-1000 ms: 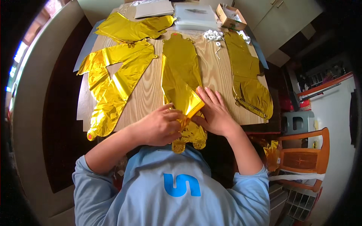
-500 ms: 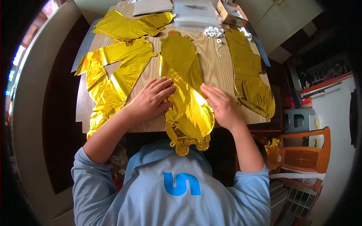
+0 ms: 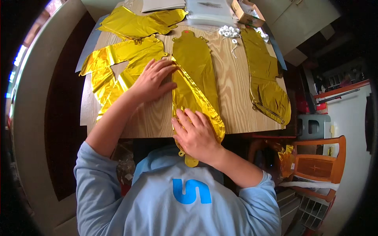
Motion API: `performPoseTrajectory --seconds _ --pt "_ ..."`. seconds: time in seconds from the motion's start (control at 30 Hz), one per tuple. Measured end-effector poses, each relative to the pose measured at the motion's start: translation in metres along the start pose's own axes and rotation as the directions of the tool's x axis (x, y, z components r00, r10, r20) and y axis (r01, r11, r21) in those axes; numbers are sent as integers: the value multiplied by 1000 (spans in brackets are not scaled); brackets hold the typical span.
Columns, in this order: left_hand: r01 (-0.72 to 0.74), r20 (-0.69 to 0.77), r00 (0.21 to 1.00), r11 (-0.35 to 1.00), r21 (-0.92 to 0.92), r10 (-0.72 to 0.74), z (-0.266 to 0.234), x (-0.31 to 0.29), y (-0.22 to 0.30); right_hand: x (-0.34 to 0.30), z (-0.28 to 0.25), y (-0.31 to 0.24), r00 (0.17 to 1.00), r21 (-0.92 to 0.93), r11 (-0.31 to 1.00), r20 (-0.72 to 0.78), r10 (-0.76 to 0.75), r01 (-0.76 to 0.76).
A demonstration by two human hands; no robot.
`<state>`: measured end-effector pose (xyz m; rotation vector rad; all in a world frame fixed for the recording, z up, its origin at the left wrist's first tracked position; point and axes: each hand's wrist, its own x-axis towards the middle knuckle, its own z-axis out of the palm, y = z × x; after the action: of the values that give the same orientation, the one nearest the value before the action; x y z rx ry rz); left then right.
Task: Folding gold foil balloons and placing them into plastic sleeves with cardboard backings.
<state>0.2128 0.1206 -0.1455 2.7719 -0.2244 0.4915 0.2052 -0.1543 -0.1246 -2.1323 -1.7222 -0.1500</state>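
Left hand [image 3: 155, 80]: fingers were extended, tips at the foil's [image 3: 195, 59] left edge | Right hand [image 3: 197, 135]: fingers lay spread over its near part | Progress: foil part-folded, diagonal flap lay between both hands; far end, beyond the fingers, was not yet folded

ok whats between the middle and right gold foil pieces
In the head view, wooden tabletop separates the middle foil piece from the right foil piece; toward the far end sit clustered small white rolls and one single roll, trailing a strand.

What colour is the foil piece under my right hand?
The foil piece is shiny gold, seen in the head view.
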Motion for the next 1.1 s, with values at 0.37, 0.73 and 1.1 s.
performPoseTrajectory --seconds 0.37,0.73,1.1 --pt "123 -213 973 982 145 -90 14 37 -19 -2 -8 -1 998 78 995 35 57 -59" --pt "-60 43 997 996 -68 63 -6 -6 37 -16 -36 35 997 276 961 -60 56 -37" --pt "-43 151 987 998 -44 50 -5 -33 65 -22 -28 121 992 85 989 17 121 -122"
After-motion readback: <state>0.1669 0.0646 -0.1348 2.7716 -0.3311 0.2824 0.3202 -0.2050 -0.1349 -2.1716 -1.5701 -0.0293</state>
